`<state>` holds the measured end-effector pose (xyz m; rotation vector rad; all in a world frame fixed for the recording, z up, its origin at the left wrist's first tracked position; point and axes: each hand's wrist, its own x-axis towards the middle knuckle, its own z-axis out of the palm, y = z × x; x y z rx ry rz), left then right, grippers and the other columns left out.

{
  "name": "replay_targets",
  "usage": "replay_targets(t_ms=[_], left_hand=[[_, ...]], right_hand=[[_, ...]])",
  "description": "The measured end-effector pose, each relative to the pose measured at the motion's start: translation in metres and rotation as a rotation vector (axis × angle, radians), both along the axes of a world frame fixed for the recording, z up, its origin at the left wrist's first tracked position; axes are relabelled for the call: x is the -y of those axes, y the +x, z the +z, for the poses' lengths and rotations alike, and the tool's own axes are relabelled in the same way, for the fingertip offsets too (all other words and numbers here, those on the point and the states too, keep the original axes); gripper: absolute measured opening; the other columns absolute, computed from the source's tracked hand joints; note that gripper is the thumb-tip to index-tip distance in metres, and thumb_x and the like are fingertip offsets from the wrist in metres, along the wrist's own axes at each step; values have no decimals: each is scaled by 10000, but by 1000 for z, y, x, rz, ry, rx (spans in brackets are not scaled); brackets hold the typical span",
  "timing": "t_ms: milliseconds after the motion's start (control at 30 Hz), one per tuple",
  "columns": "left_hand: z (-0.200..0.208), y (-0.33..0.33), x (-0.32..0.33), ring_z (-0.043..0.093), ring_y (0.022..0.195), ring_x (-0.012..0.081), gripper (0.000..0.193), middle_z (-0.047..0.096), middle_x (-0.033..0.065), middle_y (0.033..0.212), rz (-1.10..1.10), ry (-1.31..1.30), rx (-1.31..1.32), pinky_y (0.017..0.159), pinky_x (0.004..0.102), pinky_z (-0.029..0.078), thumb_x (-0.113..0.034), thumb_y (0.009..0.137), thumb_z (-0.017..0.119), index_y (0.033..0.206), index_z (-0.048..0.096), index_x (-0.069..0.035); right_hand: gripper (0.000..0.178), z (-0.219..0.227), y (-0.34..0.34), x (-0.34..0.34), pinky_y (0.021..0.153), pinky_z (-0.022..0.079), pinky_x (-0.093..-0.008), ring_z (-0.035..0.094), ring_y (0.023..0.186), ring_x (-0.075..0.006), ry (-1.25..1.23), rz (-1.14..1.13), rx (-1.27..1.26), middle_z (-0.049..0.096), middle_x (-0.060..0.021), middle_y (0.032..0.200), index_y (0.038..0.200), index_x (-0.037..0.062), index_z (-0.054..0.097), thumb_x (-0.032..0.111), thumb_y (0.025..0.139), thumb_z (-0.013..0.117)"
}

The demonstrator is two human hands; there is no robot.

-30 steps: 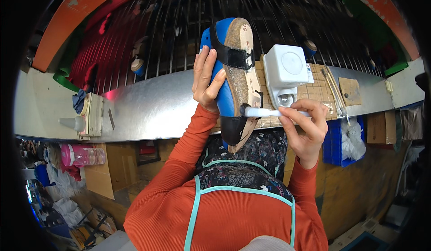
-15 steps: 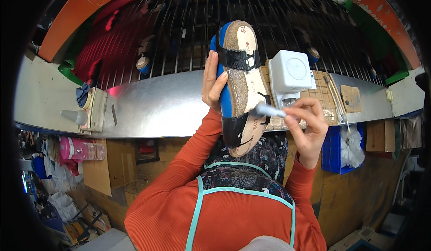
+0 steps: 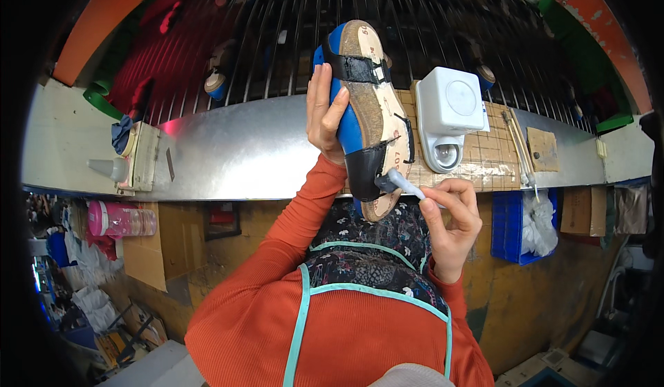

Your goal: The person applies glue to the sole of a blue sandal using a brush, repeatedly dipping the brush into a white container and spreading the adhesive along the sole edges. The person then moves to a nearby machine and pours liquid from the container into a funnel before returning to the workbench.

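Observation:
Sole side up, a sandal on a blue shoe last (image 3: 351, 125) is gripped along its left side by my left hand (image 3: 325, 114). Black straps (image 3: 356, 69) wrap over its cork and cream underside. Between my right thumb and fingers is a brush with a pale handle (image 3: 407, 184); its dark, wet-looking tip touches the lower strap near the bottom end of the sole. My right hand (image 3: 453, 224) is closed in a pinch. Just right of the sandal, a white dispenser bottle (image 3: 451, 110) stands on a taped cardboard sheet (image 3: 494, 153).
Metal rods (image 3: 277, 55) run away behind the steel ledge (image 3: 235, 159), with other lasted shoes (image 3: 215, 83) among them. Long thin sticks (image 3: 520, 148) lie at the right. A blue crate (image 3: 508, 228) with plastic bags hangs below. At left are a grey cone (image 3: 104, 168) and pink jug (image 3: 123, 219).
My right hand has moved down and slightly left, bringing the brush tip from the middle of the sole onto the lower strap. The sandal has shifted slightly up and left.

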<state>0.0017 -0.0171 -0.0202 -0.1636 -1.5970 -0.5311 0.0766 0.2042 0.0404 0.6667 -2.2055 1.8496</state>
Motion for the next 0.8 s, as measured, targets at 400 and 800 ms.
replay_targets(t_ms=[400, 800], left_hand=[[-1, 1, -4, 517, 1238, 410, 393, 549, 220, 1321, -43, 66, -22, 1042, 551, 394, -252, 823, 716, 1161, 539, -157], [3, 4, 3, 506, 1255, 407, 413, 540, 194, 1349, -99, 91, 42, 1045, 545, 379, -222, 809, 724, 1186, 558, -184]], right_hand=[[200, 1, -12, 15, 777, 317, -276, 494, 685, -105, 234, -275, -272, 586, -24, 932, 960, 93, 756, 76, 762, 774], [226, -1, -28, 7, 736, 320, -278, 498, 684, -127, 207, -97, -305, 598, -29, 846, 942, 88, 751, 61, 720, 788]])
